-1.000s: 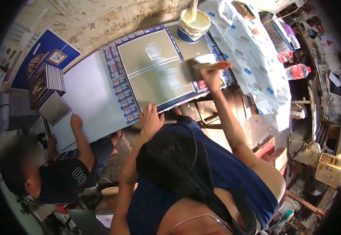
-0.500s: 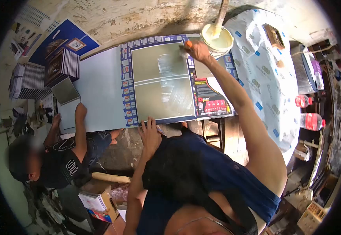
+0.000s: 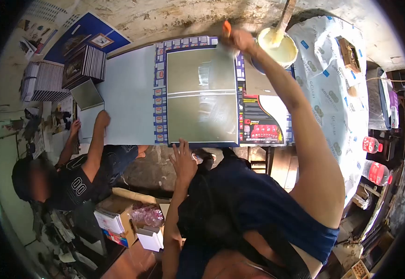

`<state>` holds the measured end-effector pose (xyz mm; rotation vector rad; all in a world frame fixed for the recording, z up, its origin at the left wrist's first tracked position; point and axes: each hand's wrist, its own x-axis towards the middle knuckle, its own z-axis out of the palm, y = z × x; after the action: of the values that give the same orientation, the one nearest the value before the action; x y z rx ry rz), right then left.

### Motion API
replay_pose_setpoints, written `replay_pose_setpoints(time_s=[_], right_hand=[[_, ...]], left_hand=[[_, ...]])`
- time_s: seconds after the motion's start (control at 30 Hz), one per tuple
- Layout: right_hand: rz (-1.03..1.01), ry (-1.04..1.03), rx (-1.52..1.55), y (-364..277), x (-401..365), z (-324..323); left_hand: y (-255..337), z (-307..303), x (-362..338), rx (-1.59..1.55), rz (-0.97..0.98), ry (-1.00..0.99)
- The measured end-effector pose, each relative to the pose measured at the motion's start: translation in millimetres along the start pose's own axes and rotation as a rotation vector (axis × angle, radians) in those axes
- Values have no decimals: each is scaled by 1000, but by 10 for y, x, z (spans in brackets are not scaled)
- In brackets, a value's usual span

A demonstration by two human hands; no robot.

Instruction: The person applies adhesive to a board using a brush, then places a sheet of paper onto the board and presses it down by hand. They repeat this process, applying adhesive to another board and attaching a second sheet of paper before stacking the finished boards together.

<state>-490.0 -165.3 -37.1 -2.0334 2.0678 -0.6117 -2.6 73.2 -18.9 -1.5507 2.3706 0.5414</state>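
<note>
My right hand (image 3: 242,41) is closed around a brush with an orange handle (image 3: 227,29), held at the upper right corner of a grey-green board. The bristles are blurred. Two such board panels (image 3: 181,69), split by a white strip, lie on a dark blue sheet (image 3: 202,144). Whitish wet streaks (image 3: 207,109) cover part of both panels. My left hand (image 3: 183,160) has its fingers spread, with the fingertips at the near edge of the sheet. A bucket (image 3: 291,60) of cream-coloured paste with a wooden stick (image 3: 286,16) stands beside my right forearm.
At the left, a co-worker's hand (image 3: 102,119) is by a small grey panel (image 3: 87,94). Stacks of dark-covered books (image 3: 90,65) stand behind it. A wrapped bundle (image 3: 325,93) lies at the right, with red-labelled bottles (image 3: 378,173) beyond. Boxes (image 3: 114,223) sit below.
My right hand and the brush have moved up toward the wall, past the panel's top right corner. The white streaks look fainter. The whole view has shifted a little.
</note>
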Motion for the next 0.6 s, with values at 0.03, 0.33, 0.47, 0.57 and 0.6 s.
replay_pose_setpoints(time_s=[0.03, 0.33, 0.47, 0.57, 0.6], right_hand=[[26, 82, -50, 101, 161, 5], [-139, -268, 142, -671, -280, -285], [66, 63, -69, -208, 181, -290], [60, 232, -68, -403, 258, -260], [-46, 133, 111, -506, 234, -218]], left_hand=[[-2, -4, -16, 0, 3, -4], [45, -13, 1, -53, -38, -11], [7, 19, 8, -67, -42, -32], [-10, 92, 9, -78, -28, 7], [-23, 109, 10, -84, -25, 17]])
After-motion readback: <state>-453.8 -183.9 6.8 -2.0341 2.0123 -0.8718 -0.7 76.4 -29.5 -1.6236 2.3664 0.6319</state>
